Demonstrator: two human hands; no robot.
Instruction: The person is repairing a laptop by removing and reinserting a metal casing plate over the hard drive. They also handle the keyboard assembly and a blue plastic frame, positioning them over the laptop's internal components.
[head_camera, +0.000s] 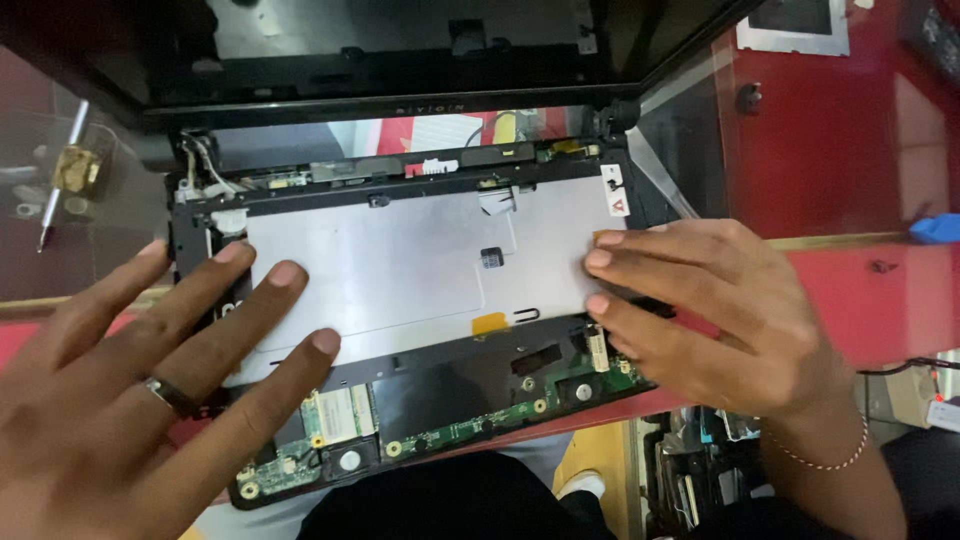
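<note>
An opened-up laptop lies on the red counter, its black base frame holding a silver metal plate. My left hand, with a ring on one finger, rests flat with fingers spread on the plate's left part. My right hand, a thin bracelet at the wrist, presses its fingertips on the plate's right edge. Below the plate a green circuit board shows along the near side. The laptop's screen lid is folded back at the top.
A screwdriver and a small brass-coloured part lie on the glass at left. A silver frame piece sits at top right on the red counter. A blue object shows at the right edge. Shelves of clutter lie below.
</note>
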